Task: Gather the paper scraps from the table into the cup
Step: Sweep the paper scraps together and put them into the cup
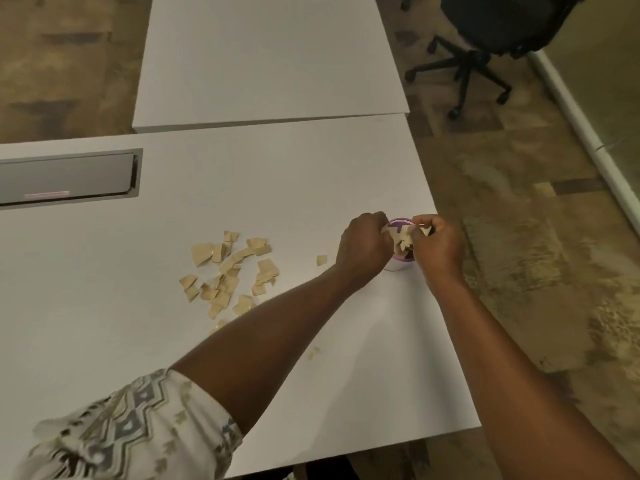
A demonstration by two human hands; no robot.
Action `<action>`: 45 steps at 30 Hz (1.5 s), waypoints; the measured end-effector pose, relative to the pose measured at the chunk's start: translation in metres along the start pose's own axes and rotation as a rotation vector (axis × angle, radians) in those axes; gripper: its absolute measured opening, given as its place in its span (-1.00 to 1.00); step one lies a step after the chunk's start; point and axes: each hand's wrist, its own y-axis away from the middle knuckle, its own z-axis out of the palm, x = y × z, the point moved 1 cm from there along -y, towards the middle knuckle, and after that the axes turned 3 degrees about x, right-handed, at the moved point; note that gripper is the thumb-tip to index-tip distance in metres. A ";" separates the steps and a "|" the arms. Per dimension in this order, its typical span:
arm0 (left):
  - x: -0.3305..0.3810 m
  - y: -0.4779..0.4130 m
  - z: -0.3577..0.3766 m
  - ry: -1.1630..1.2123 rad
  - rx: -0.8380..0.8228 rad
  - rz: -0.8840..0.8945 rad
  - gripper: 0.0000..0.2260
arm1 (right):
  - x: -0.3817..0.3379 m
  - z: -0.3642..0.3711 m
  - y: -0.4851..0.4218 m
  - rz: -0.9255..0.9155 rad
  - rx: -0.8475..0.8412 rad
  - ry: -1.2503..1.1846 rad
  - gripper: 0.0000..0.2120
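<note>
Both hands, left [363, 245] and right [438, 242], pinch scraps [403, 239] over the cup [398, 261] near the table [277, 174] edge, main pile [230, 273] left of it; crowded fingers could knock the cup or spill pieces.

No text, label or number can be read anywhere — none at all.

Two white tables [263, 57] abut on mottled brown carpet [519, 188]; a black office chair [485, 32] stands beyond the far-right corner.
</note>
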 end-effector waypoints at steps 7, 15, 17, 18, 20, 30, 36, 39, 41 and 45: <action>0.010 -0.019 0.021 -0.067 -0.074 0.002 -0.87 | 0.000 -0.007 -0.015 0.014 -0.134 0.073 -0.70; 0.001 -0.013 0.029 -0.066 -0.051 0.036 -0.77 | 0.006 -0.016 -0.014 -0.066 -0.111 0.157 -0.73; -0.001 -0.010 0.027 -0.057 -0.039 0.046 -0.76 | 0.006 -0.016 -0.010 -0.099 -0.097 0.181 -0.79; -0.002 -0.008 0.026 -0.057 -0.035 0.050 -0.76 | 0.006 -0.016 -0.008 -0.126 -0.101 0.187 -0.79; -0.005 -0.004 0.024 -0.061 -0.025 0.060 -0.79 | 0.006 -0.014 -0.003 -0.199 -0.138 0.212 -0.73; -0.054 0.030 -0.010 -0.062 0.058 0.074 -0.80 | -0.009 -0.009 0.027 -0.631 -0.061 0.236 -0.72; -0.123 0.066 -0.048 -0.170 0.097 0.064 -0.76 | -0.021 0.037 0.080 -0.691 -0.232 0.157 -0.71; -0.166 0.081 -0.075 -0.296 0.108 0.015 -0.66 | -0.011 0.071 0.099 -0.562 -0.397 0.242 -0.60; -0.195 0.088 -0.094 -0.381 0.109 -0.049 -0.56 | -0.003 0.092 0.105 -0.459 -0.485 0.333 -0.50; -0.248 0.102 -0.127 -0.508 0.096 -0.181 -0.33 | 0.009 0.122 0.115 -0.311 -0.580 0.508 -0.35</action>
